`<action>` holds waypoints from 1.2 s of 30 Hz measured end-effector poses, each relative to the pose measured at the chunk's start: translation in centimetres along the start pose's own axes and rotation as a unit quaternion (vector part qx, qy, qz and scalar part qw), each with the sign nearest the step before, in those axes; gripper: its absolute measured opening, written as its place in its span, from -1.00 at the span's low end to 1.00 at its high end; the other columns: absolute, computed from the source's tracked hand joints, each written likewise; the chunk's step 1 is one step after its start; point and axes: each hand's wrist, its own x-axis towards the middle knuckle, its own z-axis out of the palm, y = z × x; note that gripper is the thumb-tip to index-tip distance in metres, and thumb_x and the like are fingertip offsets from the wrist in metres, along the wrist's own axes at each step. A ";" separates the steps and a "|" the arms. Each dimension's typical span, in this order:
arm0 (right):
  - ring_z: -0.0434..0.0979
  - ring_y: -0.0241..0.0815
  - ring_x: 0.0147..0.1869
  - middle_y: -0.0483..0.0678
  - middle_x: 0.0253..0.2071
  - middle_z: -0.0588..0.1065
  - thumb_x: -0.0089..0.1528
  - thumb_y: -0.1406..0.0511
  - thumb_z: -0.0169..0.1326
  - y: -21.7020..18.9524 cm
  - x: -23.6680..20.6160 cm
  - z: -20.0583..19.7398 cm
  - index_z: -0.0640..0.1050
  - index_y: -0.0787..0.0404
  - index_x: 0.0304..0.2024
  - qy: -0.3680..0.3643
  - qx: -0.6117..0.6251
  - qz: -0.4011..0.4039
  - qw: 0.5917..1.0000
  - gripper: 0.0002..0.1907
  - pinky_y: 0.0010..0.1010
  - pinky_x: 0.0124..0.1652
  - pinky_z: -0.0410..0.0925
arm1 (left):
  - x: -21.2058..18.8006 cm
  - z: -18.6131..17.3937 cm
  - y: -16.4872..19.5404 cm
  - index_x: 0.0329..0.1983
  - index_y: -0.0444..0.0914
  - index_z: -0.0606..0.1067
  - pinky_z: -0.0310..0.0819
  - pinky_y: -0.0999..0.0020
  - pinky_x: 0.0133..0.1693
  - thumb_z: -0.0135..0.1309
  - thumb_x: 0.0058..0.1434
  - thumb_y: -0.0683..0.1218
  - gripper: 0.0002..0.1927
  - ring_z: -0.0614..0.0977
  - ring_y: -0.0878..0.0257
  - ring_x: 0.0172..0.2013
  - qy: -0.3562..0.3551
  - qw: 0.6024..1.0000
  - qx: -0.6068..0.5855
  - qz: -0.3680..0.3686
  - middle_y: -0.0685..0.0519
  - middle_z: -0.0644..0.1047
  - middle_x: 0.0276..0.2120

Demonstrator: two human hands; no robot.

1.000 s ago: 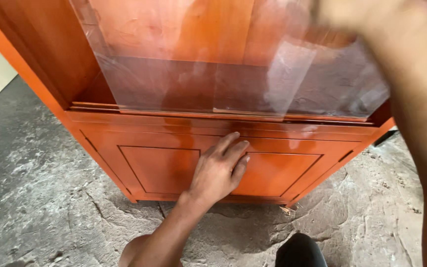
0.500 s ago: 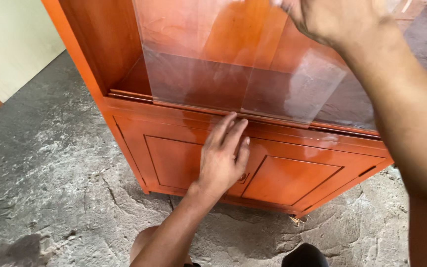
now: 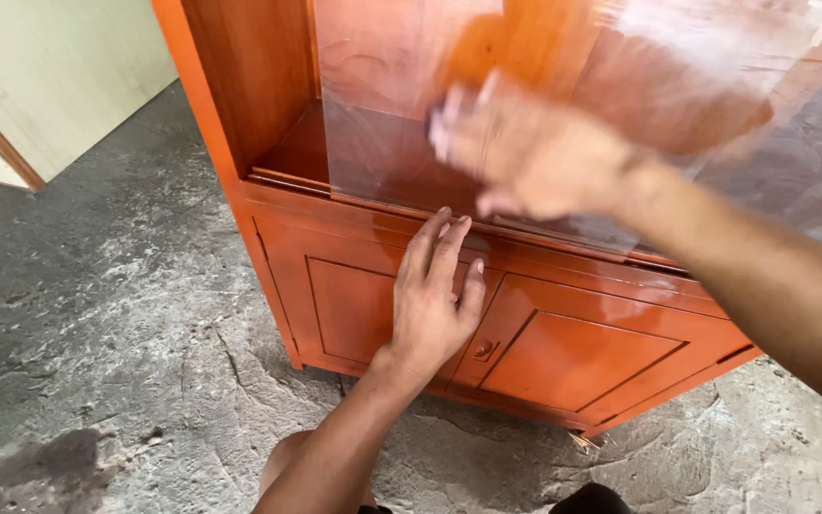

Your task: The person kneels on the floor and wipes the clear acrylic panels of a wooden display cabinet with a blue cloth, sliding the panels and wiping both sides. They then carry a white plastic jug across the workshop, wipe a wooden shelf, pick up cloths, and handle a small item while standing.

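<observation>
Glossy orange wooden cabinet (image 3: 563, 352) stood on rough grey concrete floor (image 3: 97, 343). Clear glass pane (image 3: 392, 143) stood upright in the cabinet's upper opening, its lower edge at the front rail, long axis roughly vertical. Right hand (image 3: 535, 152), blurred, lay against the pane, directly above the other hand; grip could not be told. Left hand (image 3: 435, 305) rested flat, fingers spread, on the rail just below the pane.

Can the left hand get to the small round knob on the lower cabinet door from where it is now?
Probably yes. The left hand lies flat on the door front, and the knob sits just beside its palm with nothing between them.
</observation>
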 end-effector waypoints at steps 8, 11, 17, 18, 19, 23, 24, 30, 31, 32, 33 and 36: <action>0.29 0.11 0.40 0.11 0.35 0.38 0.38 -0.10 -0.17 3.2 6.9 -6.6 0.28 0.15 0.52 -0.287 0.248 0.347 0.858 -0.23 -0.06 0.37 0.12 | 0.2 -0.2 -0.1 0.31 -0.33 0.38 0.43 0.02 0.23 0.07 0.33 -0.19 -0.53 0.52 -0.13 0.21 0.012 1.000 -0.001 0.007 -0.23 0.40 0.27; 0.38 0.02 0.43 0.03 0.36 0.45 0.29 -0.10 -0.13 -1.4 8.4 -6.6 0.40 0.19 0.36 -0.027 0.094 0.008 0.995 -0.27 -0.12 0.33 0.26 | 0.5 -0.4 -0.2 0.32 -0.37 0.36 0.41 0.00 0.25 0.06 0.31 -0.21 -0.50 0.49 -0.15 0.22 0.026 0.999 0.003 0.028 -0.20 0.43 0.24; 0.34 0.19 0.35 0.15 0.42 0.33 0.38 -0.06 -0.14 1.1 8.7 -6.4 0.34 0.09 0.52 -0.274 0.282 0.239 0.888 -0.28 0.10 0.19 0.22 | 0.5 -0.5 0.3 0.29 -0.32 0.38 0.44 0.07 0.25 0.08 0.34 -0.21 -0.56 0.51 -0.07 0.18 0.072 0.997 -0.026 0.010 -0.13 0.46 0.16; 0.35 0.19 0.35 0.16 0.38 0.35 0.42 -0.04 -0.18 1.2 8.5 -6.1 0.33 0.15 0.49 -0.294 0.269 0.281 0.873 -0.31 0.12 0.23 0.21 | 0.5 -0.6 0.4 0.28 -0.32 0.39 0.43 0.07 0.25 0.08 0.33 -0.21 -0.55 0.50 -0.07 0.18 0.078 0.997 -0.024 0.008 -0.15 0.44 0.17; 0.36 0.19 0.35 0.17 0.34 0.37 0.47 -0.03 -0.21 1.3 8.3 -5.5 0.32 0.22 0.46 -0.309 0.255 0.321 0.858 -0.34 0.14 0.26 0.20 | 0.5 -0.6 0.5 0.28 -0.32 0.39 0.42 0.07 0.25 0.08 0.32 -0.21 -0.55 0.49 -0.08 0.19 0.087 0.996 -0.020 0.008 -0.16 0.43 0.18; 0.39 -0.05 0.42 -0.08 0.32 0.43 0.17 -0.11 -0.03 -2.5 6.7 -1.6 0.52 0.12 0.21 -0.080 0.075 -0.055 0.992 -0.31 -0.11 0.36 0.21 | 0.7 -0.9 0.7 0.28 -0.34 0.36 0.37 0.04 0.29 0.10 0.30 -0.20 -0.52 0.46 -0.08 0.24 0.108 0.994 -0.005 0.012 -0.18 0.39 0.22; 0.39 -0.03 0.40 -0.05 0.27 0.44 0.15 -0.12 -0.02 -2.3 6.2 -0.3 0.53 0.10 0.16 -0.108 0.091 -0.027 0.990 -0.33 -0.07 0.33 0.20 | 0.8 -1.0 0.7 0.29 -0.34 0.36 0.38 0.05 0.29 0.10 0.31 -0.20 -0.52 0.45 -0.08 0.24 0.107 0.994 -0.015 0.011 -0.18 0.39 0.23; 0.44 -0.09 0.35 -0.05 0.25 0.50 0.20 -0.12 0.03 -1.9 7.1 -1.9 0.52 0.13 0.25 -0.033 0.046 0.059 0.997 -0.29 -0.23 0.34 0.20 | 0.7 -1.0 0.6 0.31 -0.32 0.36 0.37 0.06 0.29 0.11 0.31 -0.19 -0.51 0.44 -0.08 0.23 0.107 0.994 -0.018 0.002 -0.20 0.38 0.24; 0.45 -0.11 0.34 -0.06 0.26 0.50 0.21 -0.12 0.03 -1.9 7.7 -3.2 0.51 0.14 0.28 -0.016 0.030 0.072 0.997 -0.28 -0.27 0.35 0.20 | 0.7 -1.0 0.5 0.31 -0.32 0.36 0.36 0.05 0.29 0.11 0.31 -0.19 -0.51 0.44 -0.08 0.24 0.105 0.994 -0.019 0.001 -0.19 0.39 0.24; 0.46 -0.15 0.36 -0.08 0.28 0.50 0.17 -0.10 0.05 -2.3 8.4 -4.3 0.51 0.13 0.26 -0.012 0.048 0.012 0.999 -0.28 -0.24 0.36 0.23 | 0.7 -1.0 0.5 0.31 -0.32 0.36 0.36 0.04 0.30 0.12 0.31 -0.19 -0.50 0.44 -0.09 0.24 0.106 0.994 -0.019 -0.001 -0.18 0.39 0.23; 0.47 -0.19 0.38 -0.11 0.29 0.49 0.13 -0.08 0.07 -2.8 9.4 -4.9 0.50 0.12 0.24 -0.005 0.064 -0.047 0.997 -0.29 -0.22 0.37 0.25 | 0.7 -1.0 0.4 0.30 -0.33 0.36 0.35 0.04 0.29 0.12 0.31 -0.19 -0.50 0.44 -0.09 0.24 0.108 0.994 -0.016 -0.001 -0.19 0.39 0.23; 0.46 0.00 0.33 0.03 0.29 0.47 0.27 -0.03 0.03 -0.5 10.7 -5.6 0.43 0.11 0.39 -0.163 0.245 0.109 0.950 -0.31 -0.05 0.28 0.28 | 0.7 -1.1 0.5 0.30 -0.33 0.36 0.35 0.05 0.29 0.11 0.31 -0.18 -0.51 0.44 -0.09 0.24 0.113 0.993 -0.014 -0.003 -0.20 0.39 0.23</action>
